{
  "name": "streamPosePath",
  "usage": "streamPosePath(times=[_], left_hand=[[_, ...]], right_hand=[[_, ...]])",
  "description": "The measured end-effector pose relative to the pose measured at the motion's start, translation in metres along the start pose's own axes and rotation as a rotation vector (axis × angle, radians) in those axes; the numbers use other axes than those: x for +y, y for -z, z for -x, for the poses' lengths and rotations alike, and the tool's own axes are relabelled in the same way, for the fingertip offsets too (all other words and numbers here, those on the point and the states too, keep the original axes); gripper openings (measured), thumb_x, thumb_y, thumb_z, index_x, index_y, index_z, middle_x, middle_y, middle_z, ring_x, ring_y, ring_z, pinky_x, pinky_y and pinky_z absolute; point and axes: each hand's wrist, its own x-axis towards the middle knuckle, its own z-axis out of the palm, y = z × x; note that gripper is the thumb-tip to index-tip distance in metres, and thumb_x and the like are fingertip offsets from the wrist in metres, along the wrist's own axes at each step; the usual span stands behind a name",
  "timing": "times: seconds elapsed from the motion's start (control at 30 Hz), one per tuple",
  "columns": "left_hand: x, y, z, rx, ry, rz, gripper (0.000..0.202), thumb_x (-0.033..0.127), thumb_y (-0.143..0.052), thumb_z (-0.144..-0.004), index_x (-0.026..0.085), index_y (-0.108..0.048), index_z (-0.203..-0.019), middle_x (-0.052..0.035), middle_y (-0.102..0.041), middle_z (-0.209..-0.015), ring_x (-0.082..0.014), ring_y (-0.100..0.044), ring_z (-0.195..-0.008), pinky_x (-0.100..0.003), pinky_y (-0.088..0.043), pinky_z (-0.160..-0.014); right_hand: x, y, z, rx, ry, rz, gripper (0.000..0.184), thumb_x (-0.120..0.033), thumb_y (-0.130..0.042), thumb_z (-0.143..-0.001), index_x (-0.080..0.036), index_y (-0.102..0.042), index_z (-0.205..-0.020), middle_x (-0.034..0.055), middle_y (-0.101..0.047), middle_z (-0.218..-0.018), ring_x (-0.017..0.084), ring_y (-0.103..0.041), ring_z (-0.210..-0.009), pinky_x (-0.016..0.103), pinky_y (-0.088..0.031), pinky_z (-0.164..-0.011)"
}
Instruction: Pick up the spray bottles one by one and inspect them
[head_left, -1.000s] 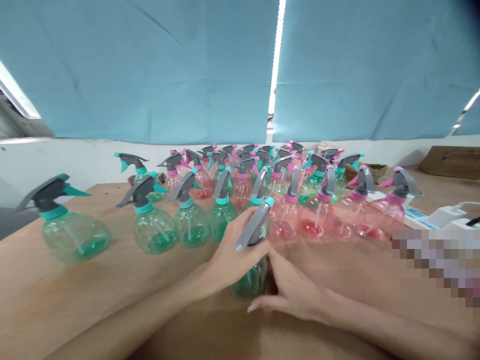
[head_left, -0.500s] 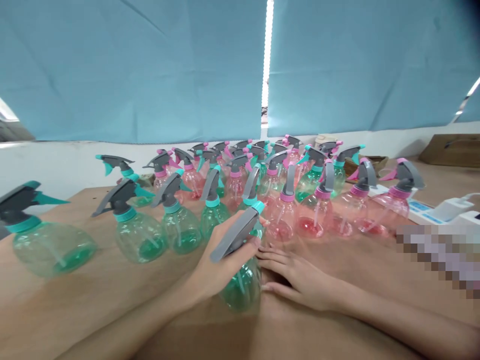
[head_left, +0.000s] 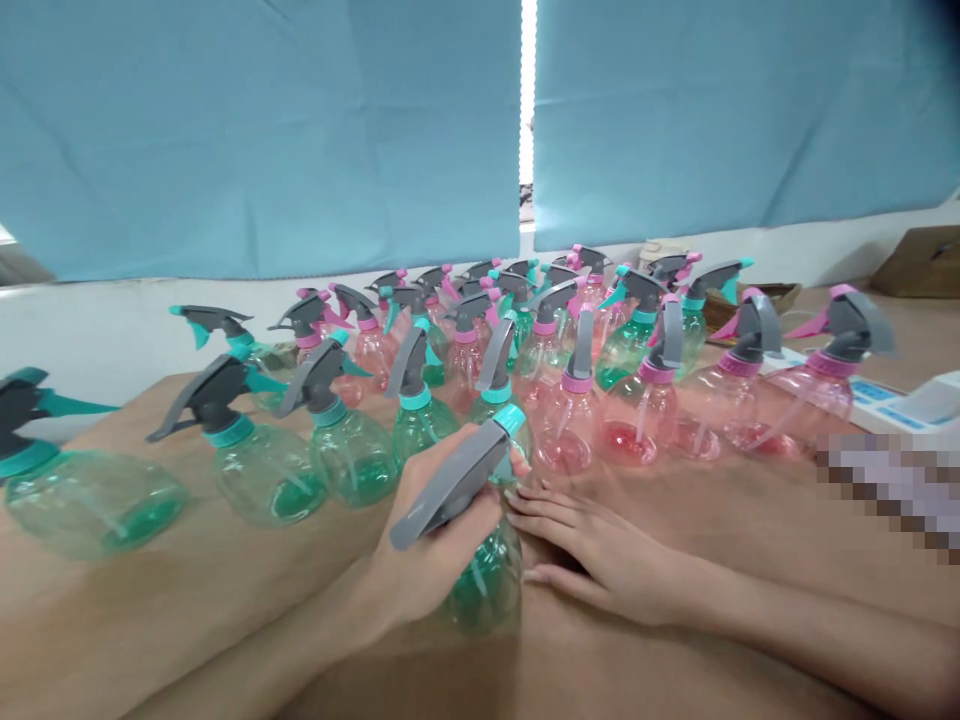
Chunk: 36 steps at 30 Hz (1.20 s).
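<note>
My left hand grips a green spray bottle round its neck, with the grey trigger head sticking out over my fingers toward the lower left. The bottle stands on the wooden table right in front of me. My right hand lies flat on the table beside the bottle, fingers spread and pointing left, fingertips close to the bottle's shoulder; it holds nothing.
Several green spray bottles stand in a row to the left, several pink ones to the right, more behind. A white power strip lies at far right. Blue curtains hang behind.
The view has shifted, so everything sits a little lower and to the left. My right hand went from cupping the bottle's base to lying flat beside it. The trigger head now tilts lower.
</note>
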Motion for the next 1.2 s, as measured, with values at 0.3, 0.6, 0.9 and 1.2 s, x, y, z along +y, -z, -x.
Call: streamPosePath(times=[0.3,0.6,0.9,1.2], left_hand=[[0.003,0.0,0.001,-0.07,0.008,0.143,0.014,0.016,-0.05,-0.077,0.026,-0.059,-0.082,0.005,-0.046,-0.065,-0.0149,-0.041,-0.054,-0.029,-0.037,-0.055],[-0.006,-0.004,0.003,-0.087,0.017,0.161,0.036,0.019,-0.047,-0.087,0.036,-0.06,-0.116,0.0052,-0.056,-0.083,-0.0141,-0.047,-0.062,-0.027,-0.042,-0.063],[-0.007,-0.005,0.004,-0.102,0.071,0.204,0.034,0.017,-0.051,-0.085,0.028,-0.061,-0.116,0.0056,-0.05,-0.075,-0.0127,-0.044,-0.063,-0.025,-0.037,-0.06],[-0.003,-0.003,0.004,-0.106,0.073,0.248,0.039,0.017,-0.054,-0.087,0.031,-0.061,-0.123,0.0048,-0.063,-0.095,-0.0122,-0.051,-0.074,-0.023,-0.045,-0.073]], right_hand=[[0.001,0.0,-0.001,-0.019,0.006,0.021,0.056,-0.049,-0.05,-0.097,-0.021,-0.046,-0.146,0.0107,-0.048,-0.149,0.027,-0.039,-0.14,0.05,-0.033,-0.115],[-0.001,0.001,-0.001,-0.018,-0.007,0.01,0.054,-0.047,-0.051,-0.097,-0.023,-0.048,-0.145,0.0103,-0.05,-0.148,0.028,-0.042,-0.139,0.05,-0.033,-0.115],[0.001,0.001,-0.001,-0.049,-0.011,0.042,0.056,-0.049,-0.048,-0.098,-0.02,-0.046,-0.146,0.0107,-0.046,-0.151,0.026,-0.038,-0.142,0.047,-0.031,-0.117],[-0.001,0.003,-0.001,-0.076,-0.03,0.044,0.057,-0.047,-0.049,-0.098,-0.017,-0.045,-0.146,0.0097,-0.043,-0.153,0.025,-0.036,-0.143,0.045,-0.028,-0.119]])
